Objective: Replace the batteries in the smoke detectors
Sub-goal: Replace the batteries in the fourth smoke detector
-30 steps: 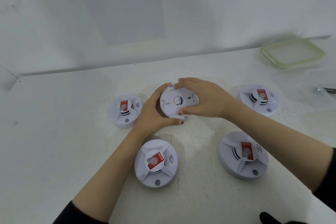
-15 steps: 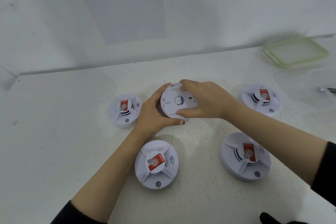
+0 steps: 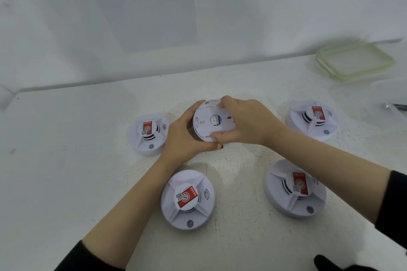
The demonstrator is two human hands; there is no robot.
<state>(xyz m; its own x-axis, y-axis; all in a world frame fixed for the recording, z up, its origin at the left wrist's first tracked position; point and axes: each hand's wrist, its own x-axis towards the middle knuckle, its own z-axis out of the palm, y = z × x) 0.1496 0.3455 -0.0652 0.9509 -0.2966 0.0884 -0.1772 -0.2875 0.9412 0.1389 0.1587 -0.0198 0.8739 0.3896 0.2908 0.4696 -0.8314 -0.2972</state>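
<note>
Table [image 3: 66,171] bearing, leftmost, face-up smoke detector [image 3: 149,134]; just right, left hand [image 3: 182,136] cupping held detector [image 3: 211,121], underside showing, at table centre; right hand [image 3: 248,125] gripping its opposite rim, fingers curling round; rightmost detector [image 3: 312,120] sitting apart, face up.

White wall [image 3: 286,6] filling the upper half of the frame, printed sheet of paper [image 3: 149,13] stuck on it at upper centre, white speckled table [image 3: 66,171] across the lower half, green-rimmed clear lid [image 3: 354,61] at upper right, soft even light, faint shadows
</note>
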